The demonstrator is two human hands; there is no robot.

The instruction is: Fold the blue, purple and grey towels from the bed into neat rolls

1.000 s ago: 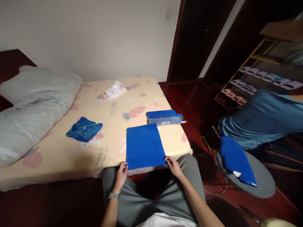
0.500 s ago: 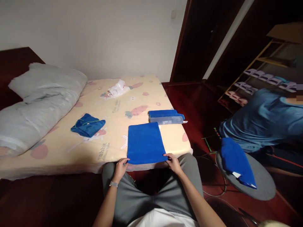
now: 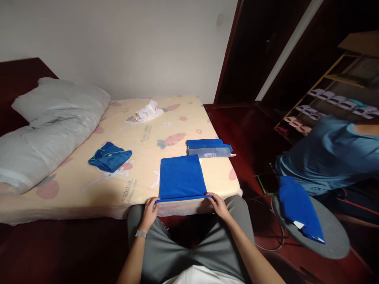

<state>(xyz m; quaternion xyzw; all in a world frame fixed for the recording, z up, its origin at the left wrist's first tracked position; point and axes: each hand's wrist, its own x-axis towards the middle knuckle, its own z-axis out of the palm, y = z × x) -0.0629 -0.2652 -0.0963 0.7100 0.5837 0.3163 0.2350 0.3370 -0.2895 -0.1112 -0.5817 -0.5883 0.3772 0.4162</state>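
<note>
A blue towel [image 3: 182, 177] lies flat on the bed's near edge, its front edge turned up into a narrow fold. My left hand [image 3: 151, 209] pinches the fold's left end. At the right end, my right hand [image 3: 217, 205] has its fingers closed on the same fold. Just beyond the towel rests a rolled blue cloth [image 3: 204, 143] with a grey band [image 3: 209, 152] reading "HAPPY LIFE". A crumpled darker blue cloth [image 3: 110, 157] with green edging sits farther left on the bed.
The bed [image 3: 142, 157] has a patterned yellow sheet. A grey quilt [image 3: 65, 114] is heaped at left, and a white plastic bag [image 3: 149, 111] lies at the back. At right, another blue cloth [image 3: 302, 209] rests on a round grey stool [image 3: 334, 236] beside a person [image 3: 322, 154]. A shoe rack [image 3: 334, 71] stands behind.
Both hands have turned the towel's near edge upward and away from me, making a narrow fold. The camera view has shifted slightly; the other cloths on the bed stay in place.
</note>
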